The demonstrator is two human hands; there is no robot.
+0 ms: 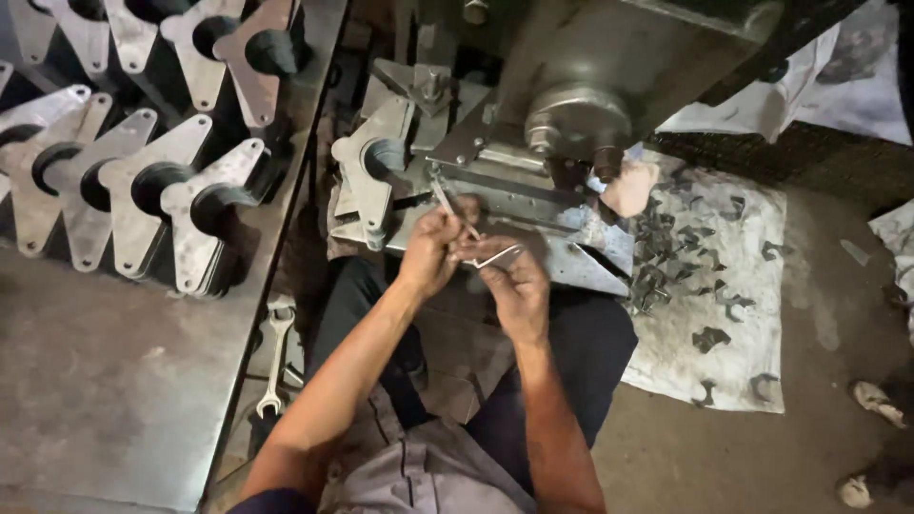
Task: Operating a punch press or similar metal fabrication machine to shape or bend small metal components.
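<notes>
My left hand [430,249] and my right hand [511,276] meet in front of a grey metal press machine [581,105]. Each is closed on a thin bent metal rod [487,255]; one end of a rod [442,198] points up toward the machine's lower plate [514,195]. A flat shaped metal bracket [367,181] with a round black boss sits on the machine just left of my hands. My dark trousers and grey shirt fill the space below.
Rows of similar shaped metal brackets [133,190] stand on a steel table [105,381] at left. A spanner [276,357] lies beside the table edge. A white cloth [724,286] at right carries several small dark metal pieces. A rag [628,186] hangs on the machine.
</notes>
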